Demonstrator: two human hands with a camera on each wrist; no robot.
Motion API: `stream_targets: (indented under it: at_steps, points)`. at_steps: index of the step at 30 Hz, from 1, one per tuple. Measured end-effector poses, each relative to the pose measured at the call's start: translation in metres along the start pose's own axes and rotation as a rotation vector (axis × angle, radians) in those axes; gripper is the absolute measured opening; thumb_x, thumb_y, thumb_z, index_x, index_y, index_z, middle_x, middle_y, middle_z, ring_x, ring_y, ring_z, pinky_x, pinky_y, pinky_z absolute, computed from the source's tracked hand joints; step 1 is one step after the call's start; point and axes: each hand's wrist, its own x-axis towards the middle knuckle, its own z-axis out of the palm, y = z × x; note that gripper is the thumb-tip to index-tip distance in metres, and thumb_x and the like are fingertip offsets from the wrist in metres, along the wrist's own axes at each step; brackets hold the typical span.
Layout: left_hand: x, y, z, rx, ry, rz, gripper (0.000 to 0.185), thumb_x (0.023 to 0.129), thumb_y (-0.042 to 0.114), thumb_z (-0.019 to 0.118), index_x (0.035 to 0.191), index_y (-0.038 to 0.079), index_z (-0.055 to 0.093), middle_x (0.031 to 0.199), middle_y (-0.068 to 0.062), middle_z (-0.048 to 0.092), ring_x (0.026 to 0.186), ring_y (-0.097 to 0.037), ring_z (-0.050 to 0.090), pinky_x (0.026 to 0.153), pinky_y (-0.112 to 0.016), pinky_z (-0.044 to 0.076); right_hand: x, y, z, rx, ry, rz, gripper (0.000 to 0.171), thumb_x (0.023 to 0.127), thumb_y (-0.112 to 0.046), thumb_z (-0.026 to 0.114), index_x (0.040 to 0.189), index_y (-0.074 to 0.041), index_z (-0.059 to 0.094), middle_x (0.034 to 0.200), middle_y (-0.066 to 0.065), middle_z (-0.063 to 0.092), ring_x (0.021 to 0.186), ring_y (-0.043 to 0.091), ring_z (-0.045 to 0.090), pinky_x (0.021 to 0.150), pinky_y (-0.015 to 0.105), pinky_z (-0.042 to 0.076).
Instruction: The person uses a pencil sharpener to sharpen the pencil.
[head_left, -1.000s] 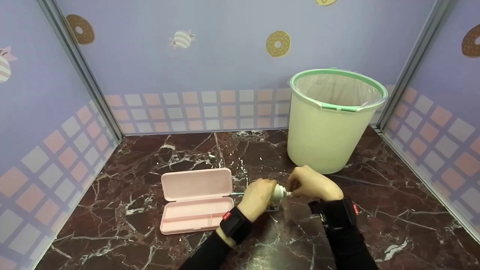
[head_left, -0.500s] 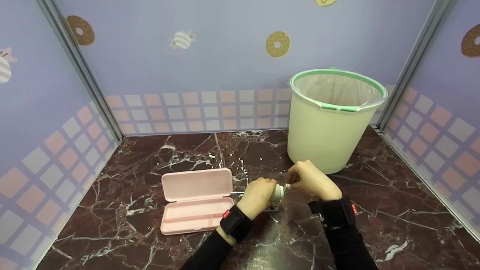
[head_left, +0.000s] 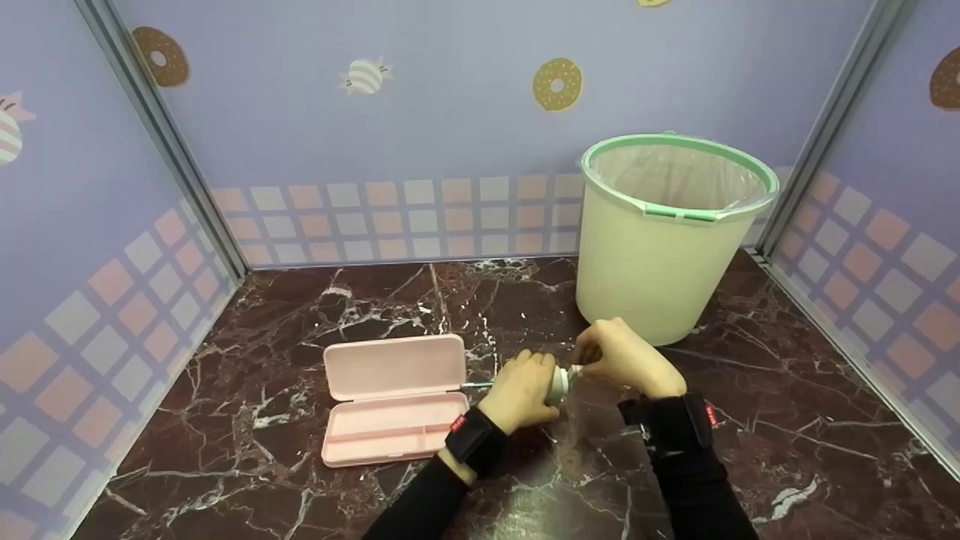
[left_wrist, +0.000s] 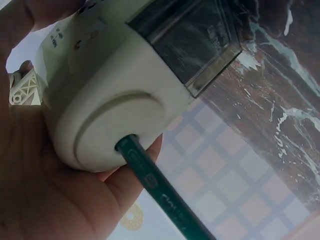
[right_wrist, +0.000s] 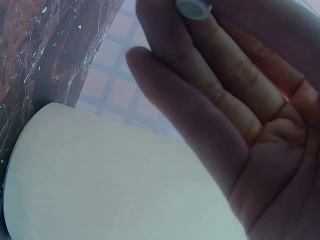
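A white crank pencil sharpener (left_wrist: 115, 100) with a clear, dark-looking shavings drawer (left_wrist: 195, 40) is gripped by my left hand (head_left: 521, 394). A green pencil (left_wrist: 165, 190) sticks out of the hole in its round end, towards the left in the head view. Part of the cream crank arm (left_wrist: 25, 90) shows behind the sharpener in the left wrist view. My right hand (head_left: 626, 358) pinches the crank's small handle at the sharpener's right side. The handle's pale round end (right_wrist: 194, 9) shows between its fingers in the right wrist view, the remaining fingers loosely bent.
A pink pencil case (head_left: 394, 367) lies with its lid up to the left of my left hand. A tall pale green bin (head_left: 652, 262) with a plastic liner stands right behind my right hand. Patterned panels (head_left: 450, 135) enclose the dark marble tabletop (head_left: 285, 390).
My right hand has risen slightly, turning the crank handle upwards. My left thumb now lies lower on the sharpener, covering the drawer seen earlier in the head view.
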Motion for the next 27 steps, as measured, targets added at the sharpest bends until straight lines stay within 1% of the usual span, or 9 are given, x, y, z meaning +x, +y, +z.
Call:
stream_targets:
  at_steps: [4,10,12,15,18,22,27]
  points:
    - [-0.001,0.0,0.001,-0.006,0.005,0.001,0.058,0.067,0.042,0.084,0.106,0.01,0.055,0.1,-0.004,0.066,0.09,-0.021,0.058,0.079,-0.031,0.051,0.001,0.0,0.001,0.003,0.004,-0.007,0.013,0.071,0.001,0.081,0.079,-0.007,0.075,0.074,0.001,0.075,0.064,0.007,0.066,0.062,0.023,0.055]
    - [-0.002,0.0,0.004,0.037,0.039,0.011,0.062,0.065,0.044,0.085,0.109,0.013,0.055,0.1,-0.001,0.067,0.09,-0.02,0.06,0.074,-0.03,0.052,0.002,0.001,0.003,0.022,0.02,-0.022,0.014,0.069,0.004,0.081,0.078,-0.004,0.074,0.072,0.003,0.073,0.061,0.008,0.065,0.059,0.022,0.054]
    - [-0.002,0.001,0.004,0.042,0.056,0.013,0.064,0.064,0.044,0.086,0.11,0.013,0.055,0.101,-0.001,0.067,0.09,-0.02,0.06,0.072,-0.03,0.052,0.003,0.001,0.005,0.002,0.049,-0.02,0.014,0.068,0.004,0.081,0.076,-0.004,0.074,0.071,0.003,0.072,0.06,0.009,0.064,0.059,0.023,0.053]
    - [-0.003,0.001,0.006,0.047,0.074,0.018,0.066,0.062,0.045,0.087,0.112,0.014,0.057,0.101,0.0,0.067,0.09,-0.02,0.06,0.071,-0.03,0.052,0.007,0.002,0.011,-0.081,0.116,-0.008,0.013,0.068,0.005,0.08,0.073,-0.005,0.073,0.069,0.003,0.071,0.061,0.013,0.062,0.06,0.028,0.052]
    - [-0.003,0.002,0.007,0.056,0.078,0.029,0.069,0.062,0.047,0.087,0.114,0.014,0.058,0.103,0.0,0.067,0.089,-0.02,0.06,0.07,-0.03,0.052,0.01,0.005,0.017,-0.152,0.18,0.018,0.014,0.069,0.006,0.078,0.07,-0.006,0.071,0.068,0.004,0.07,0.063,0.017,0.062,0.062,0.033,0.052]
    - [-0.003,0.002,0.006,0.069,0.08,0.032,0.072,0.062,0.048,0.087,0.117,0.012,0.058,0.104,0.0,0.068,0.09,-0.02,0.06,0.071,-0.03,0.053,0.014,0.012,0.024,-0.157,0.227,0.048,0.015,0.07,0.007,0.078,0.068,-0.006,0.07,0.068,0.005,0.07,0.065,0.022,0.064,0.064,0.038,0.052]
    - [-0.002,0.002,0.006,0.059,0.069,0.021,0.076,0.063,0.047,0.087,0.123,0.011,0.059,0.106,-0.001,0.068,0.093,-0.021,0.061,0.076,-0.031,0.054,0.02,0.021,0.033,-0.139,0.251,0.055,0.013,0.072,0.007,0.078,0.071,-0.004,0.07,0.07,0.008,0.071,0.067,0.024,0.065,0.064,0.038,0.054]
